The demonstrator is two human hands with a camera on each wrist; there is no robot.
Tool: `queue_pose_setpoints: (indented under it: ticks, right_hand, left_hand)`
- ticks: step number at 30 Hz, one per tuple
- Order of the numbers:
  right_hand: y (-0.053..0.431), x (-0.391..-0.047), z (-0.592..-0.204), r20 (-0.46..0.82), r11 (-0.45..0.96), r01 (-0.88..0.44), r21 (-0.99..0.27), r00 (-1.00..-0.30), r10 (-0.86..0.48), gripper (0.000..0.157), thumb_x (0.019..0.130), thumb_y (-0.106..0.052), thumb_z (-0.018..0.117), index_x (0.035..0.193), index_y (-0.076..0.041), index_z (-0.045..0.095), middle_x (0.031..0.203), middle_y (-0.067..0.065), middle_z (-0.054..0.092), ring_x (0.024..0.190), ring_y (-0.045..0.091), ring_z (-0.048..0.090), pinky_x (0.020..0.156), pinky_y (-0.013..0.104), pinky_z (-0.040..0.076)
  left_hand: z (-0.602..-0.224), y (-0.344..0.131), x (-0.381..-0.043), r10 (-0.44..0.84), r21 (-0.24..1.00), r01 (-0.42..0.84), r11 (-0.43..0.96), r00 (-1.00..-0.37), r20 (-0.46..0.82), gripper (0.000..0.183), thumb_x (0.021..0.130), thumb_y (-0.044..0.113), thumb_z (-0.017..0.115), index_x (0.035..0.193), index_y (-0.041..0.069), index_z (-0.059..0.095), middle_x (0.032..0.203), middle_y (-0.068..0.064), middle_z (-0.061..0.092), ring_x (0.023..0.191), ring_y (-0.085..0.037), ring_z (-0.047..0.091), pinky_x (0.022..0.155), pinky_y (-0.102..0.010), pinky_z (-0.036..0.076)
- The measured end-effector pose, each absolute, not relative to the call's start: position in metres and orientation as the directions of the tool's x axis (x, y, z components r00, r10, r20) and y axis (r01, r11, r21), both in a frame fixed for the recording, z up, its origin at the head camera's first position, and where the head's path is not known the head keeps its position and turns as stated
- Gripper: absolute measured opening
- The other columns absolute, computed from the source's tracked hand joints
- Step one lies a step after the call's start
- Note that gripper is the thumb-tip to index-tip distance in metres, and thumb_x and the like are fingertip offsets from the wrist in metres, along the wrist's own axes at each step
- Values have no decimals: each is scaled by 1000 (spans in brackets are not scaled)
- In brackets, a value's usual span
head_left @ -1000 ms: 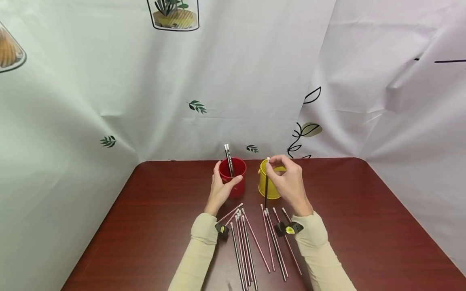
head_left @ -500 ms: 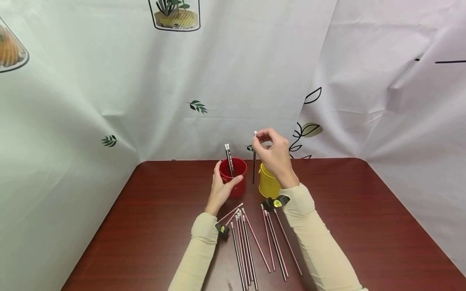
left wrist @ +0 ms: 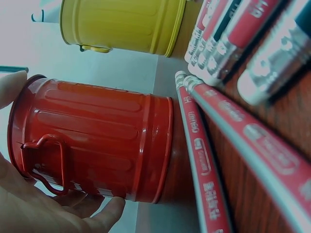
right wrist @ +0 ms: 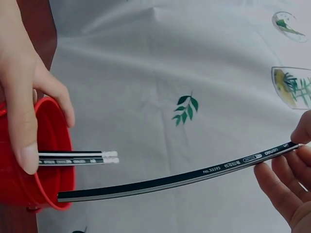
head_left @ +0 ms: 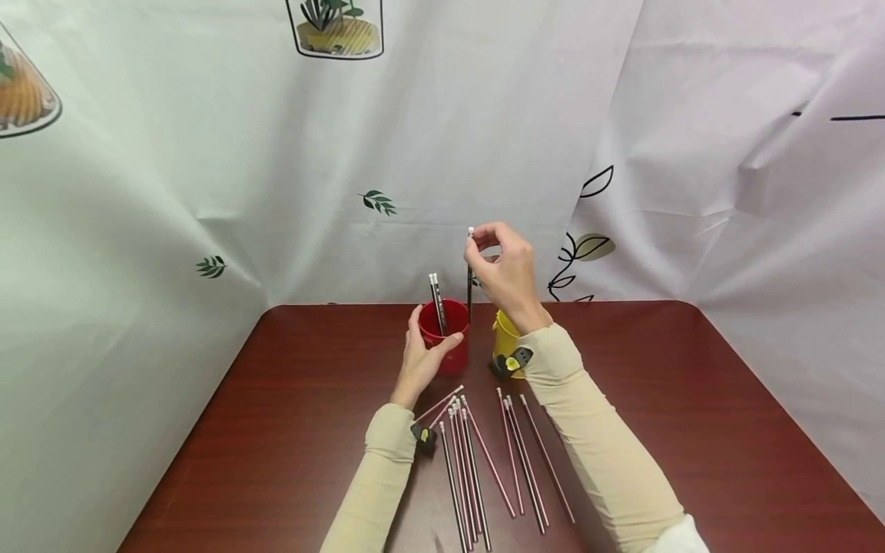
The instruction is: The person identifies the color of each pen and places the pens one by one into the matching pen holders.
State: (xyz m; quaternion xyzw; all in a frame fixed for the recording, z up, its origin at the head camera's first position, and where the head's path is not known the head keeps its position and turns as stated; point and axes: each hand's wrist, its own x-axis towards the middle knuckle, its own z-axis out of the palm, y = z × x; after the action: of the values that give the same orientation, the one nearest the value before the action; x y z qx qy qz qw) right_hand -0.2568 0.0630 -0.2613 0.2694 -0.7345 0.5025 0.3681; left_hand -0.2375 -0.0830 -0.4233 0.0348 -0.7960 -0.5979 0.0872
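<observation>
R hand (head_left: 508, 269) pinches blk pencil (right wrist: 180, 180) nr eraser (head_left: 471, 230), shaft (head_left: 470, 292) below; L hand (head_left: 420, 359) grips red bucket (left wrist: 102, 128).

One red bucket (head_left: 452, 361) is standing on the left and one yellow bucket (head_left: 505, 339) on the right, making two, at the far side of one table (head_left: 311, 415). Two hands are showing: one left hand (head_left: 418, 365) and one right hand (head_left: 510, 273). Two black pencils (head_left: 439, 303) are leaning in the red bucket, and the right hand is holding one upright pencil (right wrist: 170, 183). Nearer, four loose pencils (head_left: 548, 459) are lying in the right group; in the left group, where the pencils (head_left: 488, 457) are overlapping, perhaps eight are lying. Two dark wrist devices (head_left: 423, 438) are showing, one per arm. Beyond, three green sprigs (head_left: 378, 202) and two printed jars (head_left: 339, 34) are decorating one pale backdrop (head_left: 442, 138).
</observation>
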Motion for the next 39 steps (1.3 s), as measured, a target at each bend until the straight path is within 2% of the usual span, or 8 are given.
queue_pose_setpoints:
  ticks: [7, 11, 18, 24, 32, 39]
  right_hand:
    - [57, -261, -278, 794, 370, -755, -542, -604, -70, 9, 84, -10, 60, 88, -3, 61, 82, 5, 63, 75, 12, 60, 59, 24, 53]
    - [56, -261, -286, 780, 386, -750, -538, -616, -110, 9, 84, -10, 60, 89, -3, 60, 83, 6, 62, 76, 14, 60, 59, 27, 54]
    - [58, -261, -302, 750, 401, -725, -560, -649, -128, 8, 83, -7, 60, 87, -1, 61, 81, 8, 63, 75, 16, 60, 59, 33, 54]
    - [58, -260, -319, 707, 419, -690, -591, -693, -144, 7, 83, -8, 61, 87, -3, 62, 81, 7, 64, 73, 15, 60, 60, 32, 53]
    - [56, -260, -347, 654, 434, -659, -614, -733, -187, 6, 83, -8, 60, 87, -3, 60, 80, 6, 63, 72, 13, 60, 65, 23, 53]
    - [54, -261, -356, 647, 440, -649, -620, -741, -180, 7, 83, -10, 60, 87, -5, 60, 80, 5, 63, 70, 12, 59, 65, 25, 52]
  left_hand:
    - [-424, -83, -237, -150, 959, 45, 279, -984, 90, 92, 70, 51, 72, 143, 33, 18, 136, -7, 35, 121, -26, 38, 96, -54, 37]
    - [-423, -83, -237, -150, 959, 49, 279, -984, 94, 93, 70, 51, 72, 143, 31, 18, 137, -10, 35, 121, -26, 38, 96, -54, 36]
    - [-423, -83, -237, -160, 955, 56, 291, -981, 107, 93, 70, 52, 72, 143, 30, 19, 133, -6, 38, 119, -26, 40, 96, -53, 37]
    - [-422, -83, -237, -154, 956, 56, 288, -983, 104, 93, 69, 53, 72, 143, 33, 18, 135, -8, 37, 119, -26, 40, 96, -53, 37]
    - [-423, -84, -237, -142, 958, 60, 280, -984, 103, 93, 70, 52, 72, 143, 33, 17, 137, -12, 35, 119, -26, 39, 96, -54, 36]
    - [-422, -84, -236, -138, 961, 65, 269, -985, 105, 94, 69, 52, 72, 143, 33, 17, 137, -11, 34, 119, -26, 39, 96, -54, 37]
